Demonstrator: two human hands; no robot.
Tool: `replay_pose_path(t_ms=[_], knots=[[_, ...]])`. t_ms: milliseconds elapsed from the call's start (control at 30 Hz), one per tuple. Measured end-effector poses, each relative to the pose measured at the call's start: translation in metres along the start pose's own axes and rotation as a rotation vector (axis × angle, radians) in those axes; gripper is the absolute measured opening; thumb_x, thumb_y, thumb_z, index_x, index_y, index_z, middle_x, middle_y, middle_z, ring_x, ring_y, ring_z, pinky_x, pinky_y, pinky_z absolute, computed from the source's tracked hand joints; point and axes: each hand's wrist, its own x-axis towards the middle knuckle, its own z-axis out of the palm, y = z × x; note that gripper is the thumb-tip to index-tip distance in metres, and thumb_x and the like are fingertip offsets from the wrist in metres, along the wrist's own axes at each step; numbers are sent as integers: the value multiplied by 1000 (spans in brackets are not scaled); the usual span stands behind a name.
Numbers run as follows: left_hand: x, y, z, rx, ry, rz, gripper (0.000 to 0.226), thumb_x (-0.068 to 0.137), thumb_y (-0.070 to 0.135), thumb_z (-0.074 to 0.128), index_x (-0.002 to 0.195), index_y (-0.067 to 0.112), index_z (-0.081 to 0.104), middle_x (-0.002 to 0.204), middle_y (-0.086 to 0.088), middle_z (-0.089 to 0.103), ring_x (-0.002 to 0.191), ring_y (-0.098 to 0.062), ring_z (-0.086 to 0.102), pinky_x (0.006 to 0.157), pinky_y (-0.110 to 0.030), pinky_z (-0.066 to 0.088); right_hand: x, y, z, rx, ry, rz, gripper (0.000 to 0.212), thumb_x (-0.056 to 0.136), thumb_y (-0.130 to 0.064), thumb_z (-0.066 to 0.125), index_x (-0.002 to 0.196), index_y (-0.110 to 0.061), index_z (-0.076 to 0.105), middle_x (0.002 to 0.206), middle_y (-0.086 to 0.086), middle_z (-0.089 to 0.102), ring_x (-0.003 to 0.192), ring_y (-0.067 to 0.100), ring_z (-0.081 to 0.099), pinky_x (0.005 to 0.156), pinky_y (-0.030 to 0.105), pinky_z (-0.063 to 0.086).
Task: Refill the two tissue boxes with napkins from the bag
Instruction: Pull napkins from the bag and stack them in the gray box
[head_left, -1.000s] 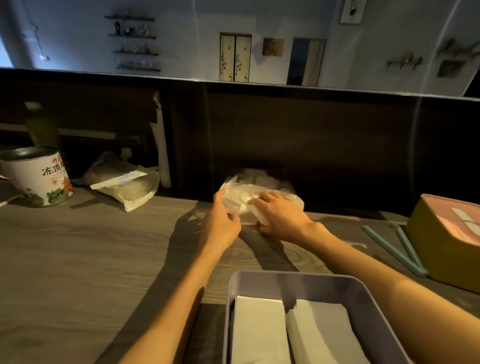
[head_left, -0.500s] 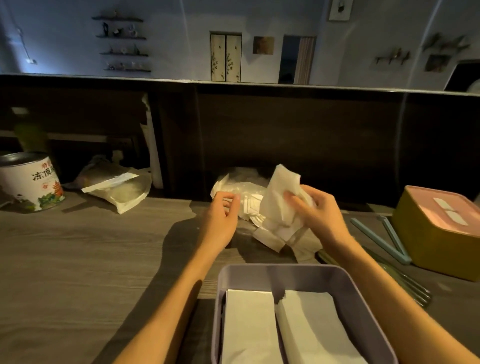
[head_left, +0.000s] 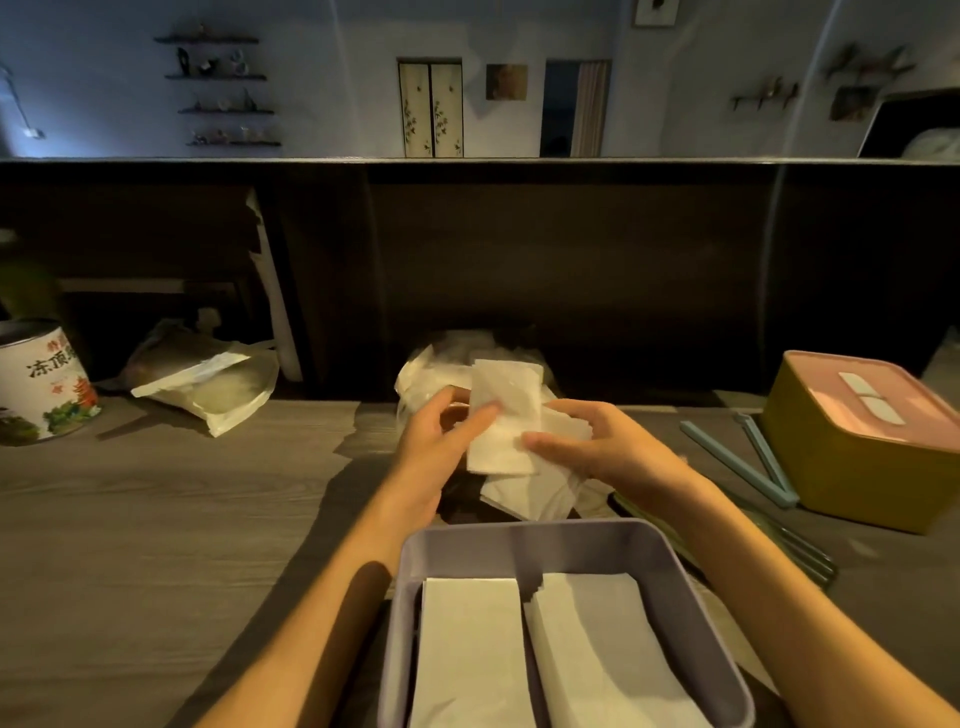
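- I have a bunch of napkins (head_left: 501, 421) held up over the table (head_left: 156, 519), just in front of the plastic bag (head_left: 431, 364) they come from.
- My left hand (head_left: 436, 441) pinches the napkins' left edge; my right hand (head_left: 597, 447) grasps their right side, thumb on top.
- I judge this as the squaring-up step before loading.
- The open purple box (head_left: 519, 540) sits nearest me, two stacks already inside; the next move calls for lowering the bunch flat between its walls.
- The yellow box (head_left: 852, 467) stands well apart at right, pink lid (head_left: 867, 405) on.
- Blue sticks (head_left: 737, 462) lie beside my right arm; the table's left side offers open room.
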Motion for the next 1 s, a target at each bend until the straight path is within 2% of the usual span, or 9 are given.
replay_pose_path(t_ms=[67, 167, 300, 367, 467, 567, 700, 833, 1000], knots=[[1, -1, -5, -188, 48, -83, 25, 96, 24, 65, 121, 28, 60, 120, -4, 68, 106, -21, 69, 84, -36, 60, 3, 7, -1, -49, 2, 79, 49, 87, -50, 75, 130, -33, 62, 125, -7, 64, 113, 16, 64, 97, 44, 57], [0, 3, -9, -466, -9, -245, 46, 102, 26, 49, 144, 9, 46, 129, -17, 66, 115, -31, 67, 91, -43, 58, 3, 11, -3, -46, 19, 126, 34, 90, -43, 74, 118, -28, 62, 116, -4, 67, 104, 15, 66, 95, 43, 58], [-10, 12, -8, -622, -93, -275, 31, 104, 21, 37, 123, 6, 55, 103, -18, 76, 92, -28, 76, 69, -36, 62, -2, 5, -8, -121, 22, -27, 21, 91, -35, 74, 108, -24, 69, 105, -6, 68, 97, 12, 65, 85, 32, 59], [-12, 9, -11, -671, -92, -272, 31, 103, 22, 41, 125, 7, 56, 108, -18, 75, 98, -28, 74, 78, -37, 60, -3, 4, -13, -96, 31, -89, 20, 88, -36, 77, 103, -24, 74, 102, -8, 70, 97, 12, 66, 84, 29, 59], [-6, 5, -12, -537, -5, -309, 37, 103, 21, 53, 138, 9, 50, 127, -9, 67, 117, -25, 65, 93, -31, 53, -5, 2, -22, 13, 8, -101, 19, 85, -36, 78, 100, -25, 78, 98, -10, 73, 97, 11, 70, 79, 26, 60], [-10, 13, -8, -531, 2, -309, 33, 102, 12, 52, 135, 16, 48, 108, 2, 62, 92, -4, 66, 69, -8, 50, -8, -4, -27, 163, -20, -146, 26, 78, -37, 80, 100, -23, 80, 101, -10, 76, 100, 10, 71, 78, 22, 58], [-9, 13, -5, -459, -51, -254, 38, 100, 31, 56, 135, 17, 54, 100, -11, 77, 91, -24, 75, 73, -37, 59, -13, -13, -31, 299, -99, -214, 34, 75, -32, 79, 105, -17, 78, 105, -1, 77, 102, 17, 73, 82, 28, 61], [-15, 11, 4, -201, -176, -316, 51, 89, 51, 62, 128, 20, 62, 115, -15, 72, 107, -32, 68, 91, -45, 54, -14, -18, -22, 287, -100, -244, 35, 73, -31, 83, 106, -20, 77, 102, -3, 77, 98, 16, 74, 80, 27, 61], [-18, 9, 15, -325, -309, -379, 43, 94, 46, 52, 120, 16, 67, 113, -16, 71, 98, -28, 69, 86, -44, 55, -10, -12, -1, 147, 120, -247, 27, 74, -36, 87, 99, -31, 78, 96, -17, 74, 92, 2, 69, 68, 23, 60]])
